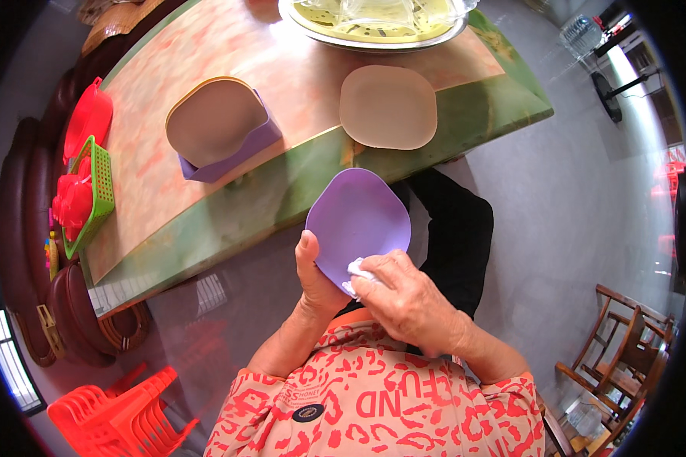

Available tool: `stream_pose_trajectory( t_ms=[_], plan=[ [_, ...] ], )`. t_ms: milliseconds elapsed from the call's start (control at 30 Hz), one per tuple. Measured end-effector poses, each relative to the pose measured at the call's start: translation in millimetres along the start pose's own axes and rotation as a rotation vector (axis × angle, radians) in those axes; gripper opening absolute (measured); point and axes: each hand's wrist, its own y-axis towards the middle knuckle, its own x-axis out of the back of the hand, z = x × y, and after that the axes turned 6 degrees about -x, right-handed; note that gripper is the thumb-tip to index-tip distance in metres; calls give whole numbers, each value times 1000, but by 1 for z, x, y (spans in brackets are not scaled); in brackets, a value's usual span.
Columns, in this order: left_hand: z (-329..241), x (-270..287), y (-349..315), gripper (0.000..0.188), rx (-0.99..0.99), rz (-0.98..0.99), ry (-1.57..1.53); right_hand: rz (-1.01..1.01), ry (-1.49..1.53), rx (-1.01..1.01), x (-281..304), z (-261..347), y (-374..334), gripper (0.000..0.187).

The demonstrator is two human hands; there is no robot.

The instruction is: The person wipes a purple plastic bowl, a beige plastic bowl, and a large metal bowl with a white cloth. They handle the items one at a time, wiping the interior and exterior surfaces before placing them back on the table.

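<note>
A shallow purple plate (358,217) with rounded corners is tilted up in front of my body, just off the table's near edge. My left hand (318,278) grips its lower left side, thumb up along the rim and the other fingers hidden behind it. Pinched in my right hand (404,297) is a crumpled white tissue (356,276), pressed against the plate's lower rim. On the table ahead lies a beige plate (389,107) of similar shape. Farther left, a beige plate (215,122) rests in a purple holder (240,156).
The marbled table (297,91) has a green border. At its far side stands a large round tray (373,34) with clear plastic things on it. A green basket (99,190) with red items sits at the left edge. Red stools (122,415) and a wooden chair (617,343) stand on the floor.
</note>
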Motion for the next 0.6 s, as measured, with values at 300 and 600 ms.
stream_pose_trajectory(
  t_ms=[300, 600],
  plan=[
    [-17, 0, 6, 68, 219, -72, -180, 36, -313, 3, 19, -38, -6, 30],
    [-28, 1, 12, 77, 295, 63, -165, -92, -428, 219, 13, -34, -15, 34]
  ],
)
